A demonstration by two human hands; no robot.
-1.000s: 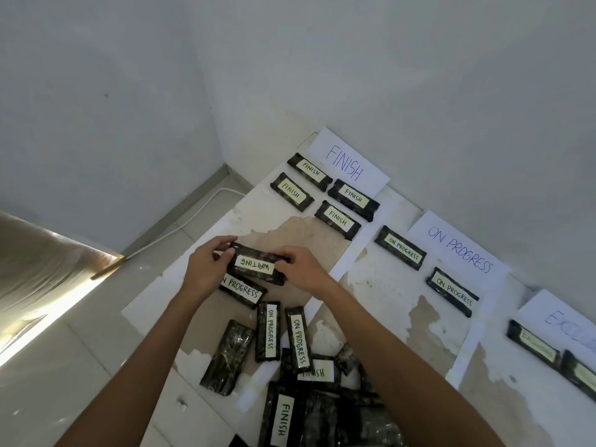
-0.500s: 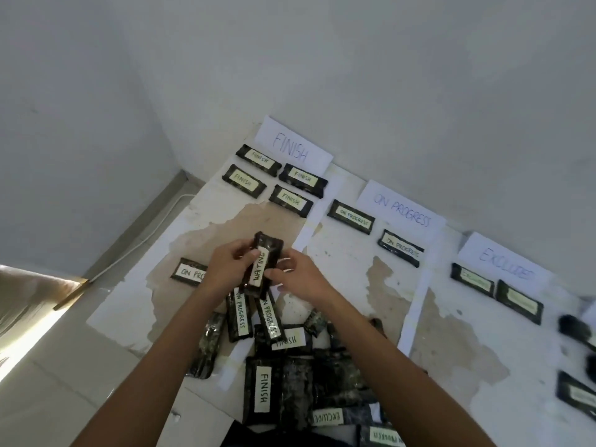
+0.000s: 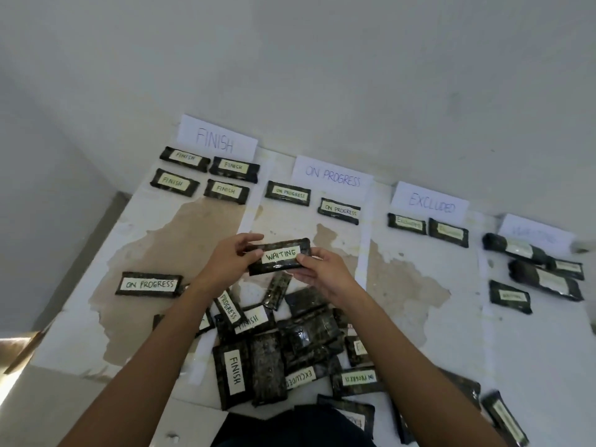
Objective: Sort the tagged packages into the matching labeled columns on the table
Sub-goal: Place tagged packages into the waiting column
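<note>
Both hands — left hand (image 3: 229, 260), right hand (image 3: 325, 275) — pinching the WAITING package (image 3: 280, 256) by its ends, above the unsorted pile (image 3: 290, 343)

left arm: bare forearm reaches in from lower left | left hand (image 3: 229, 260): fingers curled over far edge, thumb on near edge of WAITING package (image 3: 279, 256), at its left end | right arm: bare forearm from lower right | right hand (image 3: 323, 276): thumb on top, fingers beneath its right end
</note>
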